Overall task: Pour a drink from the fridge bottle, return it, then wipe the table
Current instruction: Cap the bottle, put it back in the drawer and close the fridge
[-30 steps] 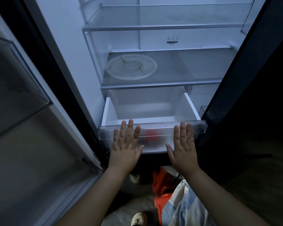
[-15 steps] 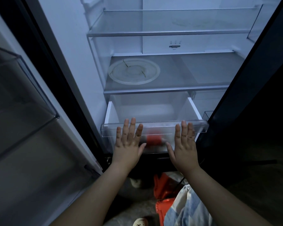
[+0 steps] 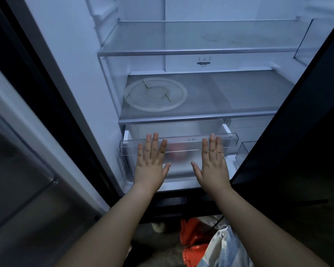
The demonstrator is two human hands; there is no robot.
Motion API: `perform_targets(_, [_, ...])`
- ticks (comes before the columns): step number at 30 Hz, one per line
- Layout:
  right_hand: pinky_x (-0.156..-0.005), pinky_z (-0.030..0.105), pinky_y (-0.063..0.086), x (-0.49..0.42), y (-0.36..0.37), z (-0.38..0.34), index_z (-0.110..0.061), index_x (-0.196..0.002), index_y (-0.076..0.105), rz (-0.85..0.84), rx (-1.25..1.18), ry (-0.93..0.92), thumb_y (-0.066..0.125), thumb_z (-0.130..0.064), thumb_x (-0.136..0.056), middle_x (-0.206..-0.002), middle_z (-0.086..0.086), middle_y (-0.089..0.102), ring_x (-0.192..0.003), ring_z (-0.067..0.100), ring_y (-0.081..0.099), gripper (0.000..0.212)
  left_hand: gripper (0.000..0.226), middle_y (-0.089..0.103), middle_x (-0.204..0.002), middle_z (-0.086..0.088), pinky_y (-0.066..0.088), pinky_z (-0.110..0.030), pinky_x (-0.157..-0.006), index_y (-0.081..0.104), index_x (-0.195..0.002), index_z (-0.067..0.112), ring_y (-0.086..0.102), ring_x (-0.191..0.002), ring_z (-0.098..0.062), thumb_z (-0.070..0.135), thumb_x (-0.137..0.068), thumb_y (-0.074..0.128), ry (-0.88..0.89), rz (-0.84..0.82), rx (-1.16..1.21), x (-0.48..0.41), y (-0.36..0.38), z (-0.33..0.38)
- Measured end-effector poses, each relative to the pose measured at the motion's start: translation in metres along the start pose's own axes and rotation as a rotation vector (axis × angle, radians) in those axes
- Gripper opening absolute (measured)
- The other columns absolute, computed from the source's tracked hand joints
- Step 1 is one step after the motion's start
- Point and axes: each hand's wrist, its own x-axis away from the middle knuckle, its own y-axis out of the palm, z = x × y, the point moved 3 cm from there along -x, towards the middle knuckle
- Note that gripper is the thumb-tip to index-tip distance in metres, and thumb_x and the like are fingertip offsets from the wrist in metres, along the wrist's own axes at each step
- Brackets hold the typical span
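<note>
The fridge stands open in front of me. Its bottom clear plastic drawer (image 3: pixel 181 140) sticks out only a little from under the lower shelf. My left hand (image 3: pixel 151 162) lies flat with straight fingers against the drawer's front on the left. My right hand (image 3: pixel 212 162) presses flat against the front on the right. A blurred red shape (image 3: pixel 178 152) shows through the drawer's front between my hands; I cannot tell what it is. No bottle is plainly visible.
A round clear plate (image 3: pixel 155 95) lies on the lower glass shelf (image 3: pixel 229 97). The upper shelf (image 3: pixel 201 39) is bare. The left fridge door (image 3: pixel 23 170) hangs open with its bins; a dark door edge (image 3: pixel 297 112) stands at right. Red items (image 3: pixel 193 237) lie on the floor.
Both flat hands have pushed the drawer inward; it now sticks out far less than a second ago. The view has shifted slightly closer to the fridge.
</note>
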Motion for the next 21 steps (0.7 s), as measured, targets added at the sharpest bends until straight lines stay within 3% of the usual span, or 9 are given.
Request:
perform_targets(5, [-0.115,0.043,0.017,-0.027,0.008,0.001,-0.005,-0.15,0.003,-0.065,0.023,0.03,0.029,-0.048,-0.091,-0.158,0.016,-0.001,-0.146,0.033,0.0,0.077,0.111,-0.026,-0.155,-0.015,-0.004,-0.047,-0.117,-0.013,-0.15,0.013,-0.018,-0.144,-0.031,0.048,-0.079,0.064,0.004,-0.076,0.004,-0.028,0.008,-0.008])
perform_targets(8, [-0.115,0.043,0.02,-0.041,0.016,0.0,-0.005,-0.15,0.002,-0.066,0.011,0.052,0.029,-0.048,-0.091,-0.158,0.016,-0.001,-0.146,0.033,0.0,0.078,0.116,-0.037,-0.149,-0.018,-0.01,-0.049,-0.115,-0.03,-0.144,0.012,-0.031,-0.139,-0.033,0.047,-0.082,0.061,-0.019,-0.202,-0.037,-0.037,0.014,-0.01])
perform_targets(11, [-0.115,0.046,0.022,-0.052,0.026,-0.002,-0.007,-0.151,0.004,-0.093,-0.001,0.054,0.029,-0.048,-0.091,-0.158,0.018,0.0,-0.146,0.033,-0.001,0.076,0.099,-0.054,-0.135,-0.016,-0.022,-0.05,-0.11,-0.05,-0.128,0.012,-0.048,-0.126,-0.03,0.045,-0.096,0.038,-0.025,-0.395,-0.054,-0.037,0.024,-0.008])
perform_targets(14, [-0.117,0.045,0.017,-0.054,0.037,-0.005,-0.009,-0.151,0.003,-0.096,0.004,0.058,0.03,-0.046,-0.091,-0.157,0.02,-0.001,-0.146,0.032,-0.006,0.076,0.088,-0.049,-0.136,-0.016,-0.024,-0.05,-0.108,-0.045,-0.128,0.012,-0.045,-0.126,-0.029,0.044,-0.098,0.031,-0.09,-0.433,0.008,-0.034,0.027,-0.004])
perform_targets(21, [-0.117,0.043,0.007,-0.053,0.041,-0.004,-0.011,-0.151,-0.003,-0.088,-0.014,0.047,0.035,-0.043,-0.09,-0.157,0.02,-0.003,-0.146,0.035,-0.003,0.079,0.084,-0.043,-0.14,-0.014,-0.028,-0.051,-0.103,-0.031,-0.139,0.013,-0.04,-0.131,-0.028,0.043,-0.097,0.036,-0.099,-0.385,0.028,-0.034,0.022,-0.004])
